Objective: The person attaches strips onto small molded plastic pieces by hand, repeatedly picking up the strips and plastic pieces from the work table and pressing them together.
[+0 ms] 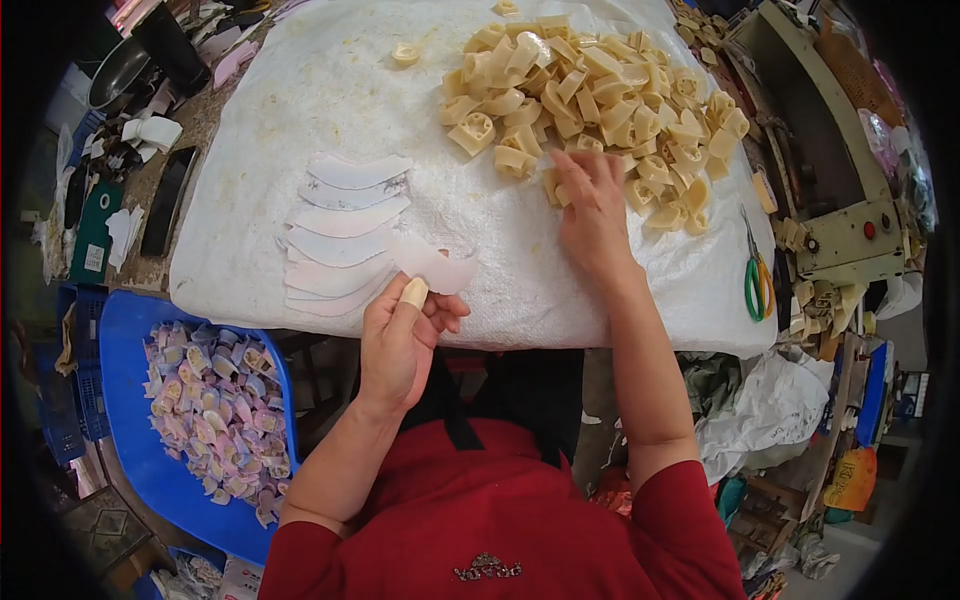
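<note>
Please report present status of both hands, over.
Left hand: holding pale curved strip.
Right hand: at near edge of beige pile.
Scissors lie aside, not obstructing.

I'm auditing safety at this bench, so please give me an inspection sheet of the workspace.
Surface: white sheet, with yellowish specks.
Work items: pile of beige pieces at the far right; column of overlapping cut strips left of centre.
Clutter: scissors near the right edge; one stray beige piece apart from the pile; black slab, phone-like, beyond the sheet's left side.
Left hand: holds a pale strip; thumb covered.
Right hand: fingers at the pile's near edge; grip unclear.
Cables: nothing seen.
Surroundings: blue bin holding pink and lilac pieces; machine with red button at right.
</note>
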A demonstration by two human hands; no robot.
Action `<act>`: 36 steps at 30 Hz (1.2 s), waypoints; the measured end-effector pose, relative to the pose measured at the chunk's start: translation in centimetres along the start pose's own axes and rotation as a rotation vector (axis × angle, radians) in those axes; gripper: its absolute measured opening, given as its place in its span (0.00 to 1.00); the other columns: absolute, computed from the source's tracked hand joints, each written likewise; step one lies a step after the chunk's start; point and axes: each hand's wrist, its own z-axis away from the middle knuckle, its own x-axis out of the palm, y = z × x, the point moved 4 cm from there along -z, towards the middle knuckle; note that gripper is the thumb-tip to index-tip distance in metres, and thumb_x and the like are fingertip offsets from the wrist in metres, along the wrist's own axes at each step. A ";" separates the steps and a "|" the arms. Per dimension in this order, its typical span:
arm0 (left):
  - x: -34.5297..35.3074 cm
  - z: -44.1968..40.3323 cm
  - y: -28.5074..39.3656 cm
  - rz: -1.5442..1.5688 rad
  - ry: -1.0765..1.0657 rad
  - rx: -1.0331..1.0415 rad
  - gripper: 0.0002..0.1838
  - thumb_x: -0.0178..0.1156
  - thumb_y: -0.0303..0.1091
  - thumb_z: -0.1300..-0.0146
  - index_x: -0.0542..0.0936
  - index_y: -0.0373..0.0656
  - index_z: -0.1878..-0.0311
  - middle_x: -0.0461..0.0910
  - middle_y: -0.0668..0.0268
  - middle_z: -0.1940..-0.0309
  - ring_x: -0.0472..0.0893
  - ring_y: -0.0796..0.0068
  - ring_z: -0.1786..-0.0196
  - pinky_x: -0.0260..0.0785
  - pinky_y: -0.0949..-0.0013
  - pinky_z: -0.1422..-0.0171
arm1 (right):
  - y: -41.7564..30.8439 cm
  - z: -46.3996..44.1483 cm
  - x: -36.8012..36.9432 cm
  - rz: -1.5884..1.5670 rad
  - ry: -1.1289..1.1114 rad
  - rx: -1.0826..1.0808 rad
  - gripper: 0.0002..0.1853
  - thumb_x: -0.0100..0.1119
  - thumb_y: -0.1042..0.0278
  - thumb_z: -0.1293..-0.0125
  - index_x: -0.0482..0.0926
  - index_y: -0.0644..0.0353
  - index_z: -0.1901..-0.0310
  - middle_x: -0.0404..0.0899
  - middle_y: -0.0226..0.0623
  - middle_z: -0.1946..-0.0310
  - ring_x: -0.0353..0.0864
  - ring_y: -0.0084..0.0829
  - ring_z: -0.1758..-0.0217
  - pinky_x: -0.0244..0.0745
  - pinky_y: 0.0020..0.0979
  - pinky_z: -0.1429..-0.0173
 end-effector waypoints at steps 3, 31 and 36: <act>-0.2 0.5 -0.2 0.007 0.005 -0.024 0.18 0.43 0.29 0.30 0.68 0.32 0.40 0.77 0.59 0.59 0.77 0.75 0.60 0.66 0.73 0.57 | 0.9 1.5 -0.2 -0.071 -0.048 0.172 0.27 0.52 0.87 0.55 0.77 0.61 0.49 0.71 0.44 0.53 0.68 0.43 0.50 0.66 0.37 0.41; 2.5 3.2 0.1 -0.080 -0.108 0.020 0.21 0.44 0.37 0.26 0.71 0.27 0.43 0.76 0.56 0.48 0.78 0.74 0.49 0.71 0.71 0.44 | -10.1 7.9 -3.7 -0.865 0.382 -0.156 0.22 0.59 0.88 0.50 0.73 0.60 0.52 0.77 0.43 0.55 0.77 0.43 0.56 0.76 0.35 0.56; 3.3 3.5 0.4 -0.116 -0.107 0.078 0.20 0.45 0.36 0.27 0.73 0.27 0.45 0.79 0.58 0.52 0.79 0.75 0.52 0.71 0.73 0.47 | -10.2 8.0 -4.0 -0.736 0.358 -0.151 0.16 0.57 0.81 0.39 0.68 0.55 0.51 0.79 0.44 0.58 0.78 0.42 0.60 0.76 0.36 0.58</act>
